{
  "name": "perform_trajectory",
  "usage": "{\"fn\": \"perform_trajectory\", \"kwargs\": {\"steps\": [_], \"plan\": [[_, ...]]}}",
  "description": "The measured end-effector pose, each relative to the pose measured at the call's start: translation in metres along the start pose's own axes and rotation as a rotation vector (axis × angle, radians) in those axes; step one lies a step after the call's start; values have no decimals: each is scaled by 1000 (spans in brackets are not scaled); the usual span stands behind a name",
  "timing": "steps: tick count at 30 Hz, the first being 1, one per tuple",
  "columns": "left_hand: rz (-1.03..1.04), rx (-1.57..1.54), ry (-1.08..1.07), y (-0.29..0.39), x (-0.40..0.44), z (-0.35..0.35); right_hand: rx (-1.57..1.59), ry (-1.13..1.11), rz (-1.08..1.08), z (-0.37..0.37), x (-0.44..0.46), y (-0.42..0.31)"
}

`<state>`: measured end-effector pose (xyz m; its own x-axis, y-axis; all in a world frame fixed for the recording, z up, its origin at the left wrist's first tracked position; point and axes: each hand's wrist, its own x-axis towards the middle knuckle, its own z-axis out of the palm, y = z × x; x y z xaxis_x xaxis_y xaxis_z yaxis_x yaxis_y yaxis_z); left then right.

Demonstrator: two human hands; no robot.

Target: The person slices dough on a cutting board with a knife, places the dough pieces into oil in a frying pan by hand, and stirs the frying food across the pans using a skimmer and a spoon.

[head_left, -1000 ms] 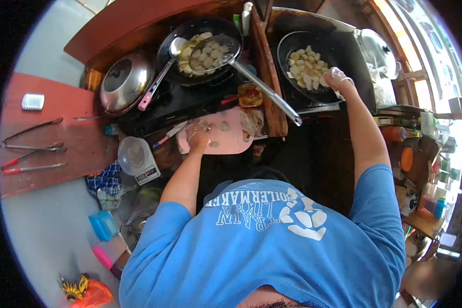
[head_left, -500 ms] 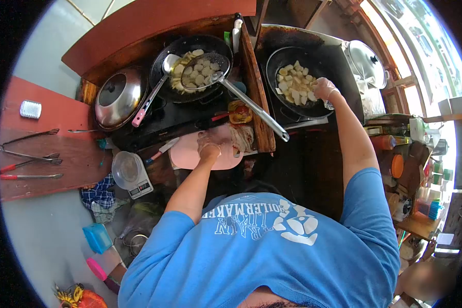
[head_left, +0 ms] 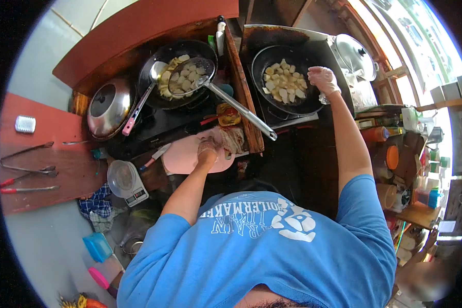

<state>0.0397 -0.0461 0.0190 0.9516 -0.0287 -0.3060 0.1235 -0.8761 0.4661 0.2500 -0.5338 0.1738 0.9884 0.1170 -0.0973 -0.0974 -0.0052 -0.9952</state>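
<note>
— Fingers of the right hand [head_left: 324,80]: loosely spread, nothing seen in them, just beside the near pan [head_left: 299,55]'s rim.
— Left hand [head_left: 208,150]?
— At the pink board [head_left: 181,158]. Can't tell from here whether those fingers hold anything.
— Done so far?
— Pale pieces [head_left: 284,82] already lie across that pan's bottom. More sit in the other pan [head_left: 188,47], where a strainer [head_left: 238,109] lies across; some seem inside its mesh. What remains: not readable.
— Versus half a second ago?
— Right hand farther out from the pieces; left hand shifted toward the board's right end. Pieces: no clear change.
</note>
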Motion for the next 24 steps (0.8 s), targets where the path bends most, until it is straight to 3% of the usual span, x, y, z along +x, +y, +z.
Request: {"fn": "perform_trajectory", "kwargs": {"steps": [1,6,10,13,15,19,22,24], "plan": [[10,7,-4,-1,0,0,-259,171,17,25,-22,-28],[251,228,46,-9,4,1,-81,414,30,35,-113,-73],[193,275,-33,-4,7,-2,50,541,83,40,-189,-61],[323,266,109,-23,4,7,178,599,150,60,-242,-32],[580,411,335,-46,13,18,211,619,256,78,-267,-13],[445,93,327,-60,16,2,270,625,409,130,-308,16],[334,94,124,-69,22,-13,318,602,440,166,-329,32],[196,-249,-60,-94,34,-3,339,629,498,188,-335,37]]}}
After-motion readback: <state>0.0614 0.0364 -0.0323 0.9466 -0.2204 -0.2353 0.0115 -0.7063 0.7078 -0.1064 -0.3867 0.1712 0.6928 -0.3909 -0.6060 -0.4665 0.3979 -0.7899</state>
